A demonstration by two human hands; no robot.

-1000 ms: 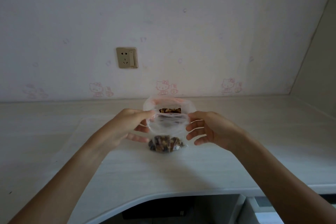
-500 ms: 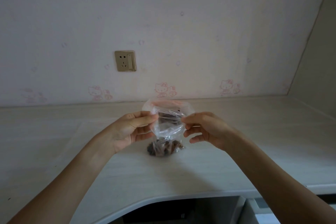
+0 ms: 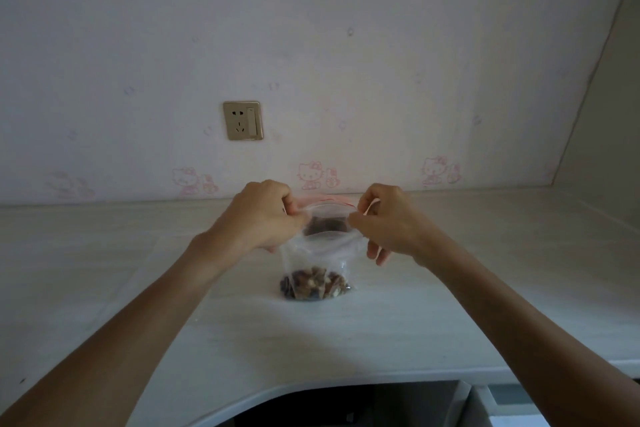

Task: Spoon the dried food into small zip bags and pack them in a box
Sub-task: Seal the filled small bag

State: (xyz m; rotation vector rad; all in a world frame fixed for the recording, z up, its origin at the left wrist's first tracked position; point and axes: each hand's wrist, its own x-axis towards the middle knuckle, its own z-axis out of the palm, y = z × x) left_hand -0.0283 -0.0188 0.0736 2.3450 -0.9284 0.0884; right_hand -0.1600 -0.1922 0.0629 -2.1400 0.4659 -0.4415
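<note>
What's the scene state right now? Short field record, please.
bag: small clear zip bag, upright on the desk
contents: brown dried food at the bottom
left hand: pinches the bag's top left corner
right hand: pinches the top right corner
seal: top edge stretched between the hands; closure unclear
wall: socket

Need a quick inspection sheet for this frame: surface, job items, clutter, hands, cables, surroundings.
Surface: pale wood-grain desk, curved cut-out at the near edge.
Job's things: small clear zip bag standing on the desk, red strip at its top, mouth not fully closed; dried food in its bottom. No spoon or box in view.
Clutter: nothing seen.
Hands: left hand pinches the bag's top left corner; right hand pinches the top right corner.
Cables: nothing seen.
Surroundings: wall socket on cartoon-cat wallpaper; plain side wall at right; dark opening below the desk.
</note>
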